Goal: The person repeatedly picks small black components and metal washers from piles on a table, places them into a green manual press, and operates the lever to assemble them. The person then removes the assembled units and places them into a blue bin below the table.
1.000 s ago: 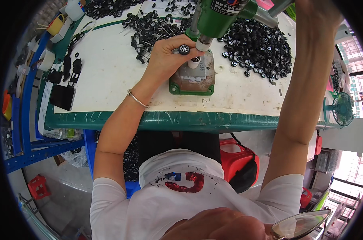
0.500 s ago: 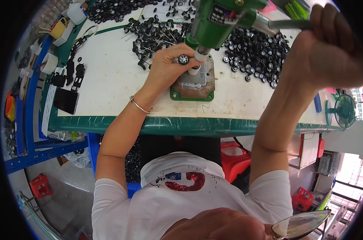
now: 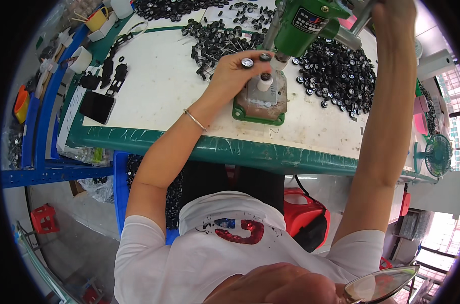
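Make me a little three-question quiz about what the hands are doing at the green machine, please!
1. True or false: the left hand holds a small round black-and-silver wheel in its fingertips.
2. What is the right hand gripping? A) the small fan B) the press's handle at the top C) the dark phone
3. Fill in: the white post stands on the metal base plate of the green ____.

Key
1. True: the wheel sits pinched beside the green press.
2. B: the right hand is up on the handle, far from the fan and the phone.
3. press.
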`<state>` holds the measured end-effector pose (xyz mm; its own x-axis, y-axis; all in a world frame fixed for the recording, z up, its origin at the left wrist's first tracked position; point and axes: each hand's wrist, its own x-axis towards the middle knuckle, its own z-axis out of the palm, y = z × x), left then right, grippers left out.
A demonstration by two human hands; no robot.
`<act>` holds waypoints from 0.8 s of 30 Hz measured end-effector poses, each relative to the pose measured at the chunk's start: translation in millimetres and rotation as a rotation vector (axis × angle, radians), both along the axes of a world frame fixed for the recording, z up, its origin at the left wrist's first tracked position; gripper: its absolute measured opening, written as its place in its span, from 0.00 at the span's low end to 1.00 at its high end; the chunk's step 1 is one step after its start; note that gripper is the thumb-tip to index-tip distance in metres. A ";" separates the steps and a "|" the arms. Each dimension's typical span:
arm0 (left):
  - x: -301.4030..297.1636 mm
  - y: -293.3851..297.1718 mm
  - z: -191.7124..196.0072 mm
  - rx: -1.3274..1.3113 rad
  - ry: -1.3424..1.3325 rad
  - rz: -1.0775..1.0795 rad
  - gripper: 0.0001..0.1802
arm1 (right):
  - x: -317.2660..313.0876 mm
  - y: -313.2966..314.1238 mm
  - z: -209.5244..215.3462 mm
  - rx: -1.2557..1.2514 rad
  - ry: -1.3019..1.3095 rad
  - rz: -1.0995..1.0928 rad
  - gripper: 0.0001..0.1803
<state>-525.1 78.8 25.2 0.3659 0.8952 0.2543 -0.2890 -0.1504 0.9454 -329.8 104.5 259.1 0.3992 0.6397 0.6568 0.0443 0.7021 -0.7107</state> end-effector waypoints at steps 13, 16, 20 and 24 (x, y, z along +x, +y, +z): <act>-55.6 30.3 -14.6 0.327 1.073 0.405 0.15 | 72.3 -22.8 -84.9 -0.345 -0.217 0.043 0.23; -50.1 22.5 -6.3 0.302 1.171 0.373 0.16 | 88.2 -67.9 -134.7 -0.498 -0.343 -0.155 0.15; -45.0 20.7 -6.0 0.347 1.264 0.409 0.14 | 101.7 -111.5 -199.1 -0.717 -0.761 -0.194 0.11; -47.8 35.8 -16.0 0.379 0.948 0.431 0.11 | 88.2 -131.9 -222.7 -0.782 -1.065 -0.461 0.08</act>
